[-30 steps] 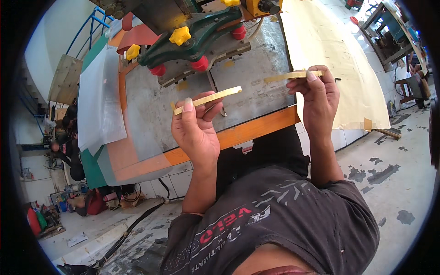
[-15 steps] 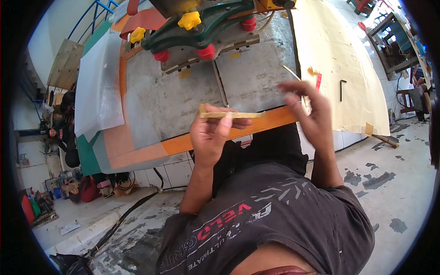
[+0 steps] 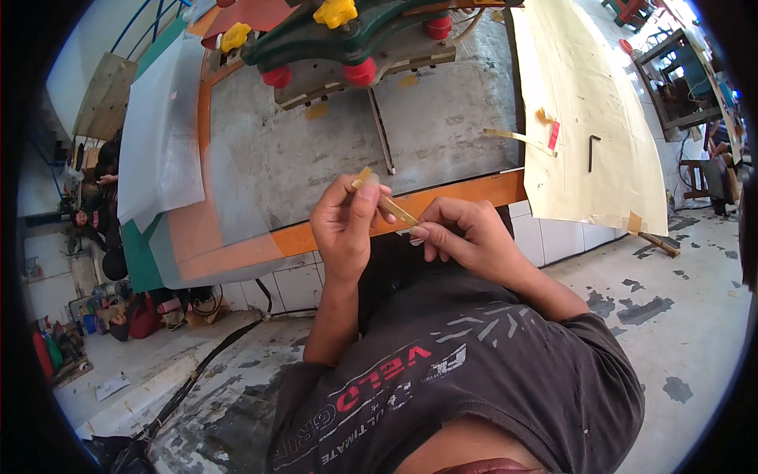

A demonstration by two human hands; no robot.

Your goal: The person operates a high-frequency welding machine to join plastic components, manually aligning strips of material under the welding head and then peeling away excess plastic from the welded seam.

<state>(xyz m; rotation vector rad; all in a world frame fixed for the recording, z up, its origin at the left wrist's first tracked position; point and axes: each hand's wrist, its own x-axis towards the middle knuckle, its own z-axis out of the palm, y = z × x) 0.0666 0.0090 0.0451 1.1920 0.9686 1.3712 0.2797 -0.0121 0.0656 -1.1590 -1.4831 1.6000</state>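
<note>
Between my two hands is a thin yellowish-tan strip [image 3: 401, 213], tilted down to the right, with a small tab of what looks like tape at its upper left end. My left hand [image 3: 341, 229] grips it near that end, thumb on top. The fingers of my right hand [image 3: 470, 238] pinch its lower right end. Both hands are just in front of the machine bed's orange front edge [image 3: 442, 202]. Another thin yellowish strip [image 3: 517, 138] lies at the right side of the grey bed [image 3: 442, 142], reaching onto the cream sheet [image 3: 592, 79].
A dark green machine head [image 3: 379, 35] with yellow knobs and red feet hangs over the bed. On the cream sheet are a black hex key [image 3: 591, 154] and a red piece [image 3: 553, 134]. Translucent sheets [image 3: 164, 134] lie at the left. A cable [image 3: 205, 367] crosses the floor.
My right hand has come from the cream sheet's edge to the held strip and taken its right end. The strip has tilted from level to sloping down rightward.
</note>
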